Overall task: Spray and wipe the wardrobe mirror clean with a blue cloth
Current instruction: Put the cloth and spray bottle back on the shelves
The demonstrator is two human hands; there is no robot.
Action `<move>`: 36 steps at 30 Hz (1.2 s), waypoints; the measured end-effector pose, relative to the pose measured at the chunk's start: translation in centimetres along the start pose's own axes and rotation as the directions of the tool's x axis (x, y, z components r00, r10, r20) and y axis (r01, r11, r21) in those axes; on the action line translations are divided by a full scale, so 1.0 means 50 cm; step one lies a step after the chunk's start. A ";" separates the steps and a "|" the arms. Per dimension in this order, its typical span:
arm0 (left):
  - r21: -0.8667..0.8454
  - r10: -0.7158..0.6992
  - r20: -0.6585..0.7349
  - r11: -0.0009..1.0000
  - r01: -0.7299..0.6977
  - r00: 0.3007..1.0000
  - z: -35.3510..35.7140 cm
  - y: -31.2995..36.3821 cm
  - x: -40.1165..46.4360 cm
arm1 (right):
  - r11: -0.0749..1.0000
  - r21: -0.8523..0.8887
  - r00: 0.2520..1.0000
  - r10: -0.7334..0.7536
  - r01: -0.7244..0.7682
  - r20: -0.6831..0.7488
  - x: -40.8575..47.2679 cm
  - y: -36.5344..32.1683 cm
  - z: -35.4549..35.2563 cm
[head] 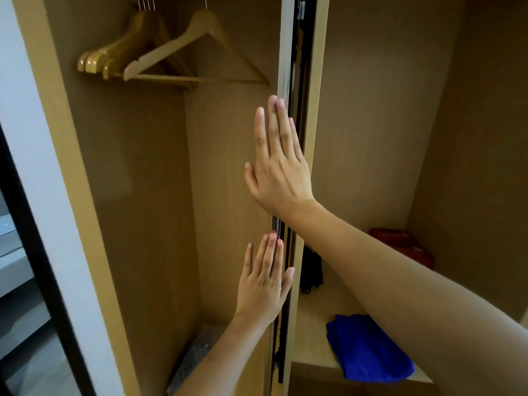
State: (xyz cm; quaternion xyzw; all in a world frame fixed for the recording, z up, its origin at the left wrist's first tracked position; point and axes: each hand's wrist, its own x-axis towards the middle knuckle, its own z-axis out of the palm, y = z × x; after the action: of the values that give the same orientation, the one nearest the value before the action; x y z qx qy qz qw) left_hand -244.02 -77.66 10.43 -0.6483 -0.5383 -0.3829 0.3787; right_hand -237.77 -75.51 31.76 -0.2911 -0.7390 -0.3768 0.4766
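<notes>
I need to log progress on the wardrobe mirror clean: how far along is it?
Early. Nothing looks cleaned yet. In hand: both the right hand and the left hand lie flat with straight fingers against the edge of the sliding door. The blue cloth lies untouched on the shelf. No spray bottle is in view. Spraying and wiping remain.

One head-worn view looks forward and slightly down, close into the wardrobe (160,195).

Both flat palms, right hand (278,164) above left hand (264,281), against the panel edge (285,52); blue cloth (368,350) on shelf (311,350).
</notes>
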 end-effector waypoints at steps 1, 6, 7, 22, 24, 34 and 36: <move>0.004 -0.006 0.004 1.000 0.006 1.000 0.007 -0.001 0.003 | 1.000 -0.006 1.000 0.000 0.000 0.004 0.000 0.004 0.007; 0.005 -0.016 0.014 1.000 0.016 1.000 0.038 -0.008 0.019 | 1.000 -0.012 1.000 -0.008 0.008 0.026 0.003 0.023 0.045; 0.010 -0.017 0.014 1.000 0.017 1.000 0.044 -0.009 0.023 | 1.000 -0.011 1.000 -0.011 0.011 0.029 0.004 0.028 0.052; 0.028 -0.039 0.119 0.999 0.036 0.992 0.044 -0.006 0.034 | 1.000 0.030 0.997 -0.011 0.008 0.077 0.001 0.042 0.070; -0.021 -0.078 0.174 0.996 0.083 0.982 0.019 0.008 0.035 | 0.999 0.043 0.994 0.005 -0.010 0.111 -0.006 0.038 0.058; -0.355 -0.201 0.541 0.826 0.439 0.817 -0.100 0.118 -0.067 | 0.829 0.379 0.858 0.213 -0.412 0.467 -0.298 0.067 -0.080; -0.375 -0.236 0.657 0.723 0.581 0.716 -0.101 0.149 -0.107 | 0.787 0.323 0.766 0.274 -0.527 0.582 -0.380 0.083 -0.107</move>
State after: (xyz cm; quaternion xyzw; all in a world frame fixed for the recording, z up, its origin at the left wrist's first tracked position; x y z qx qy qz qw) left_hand -237.77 -85.40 7.14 -0.6690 -0.6246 -0.3892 -0.1042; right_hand -224.75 -79.06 16.77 -0.4109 -0.8227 0.0174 0.3924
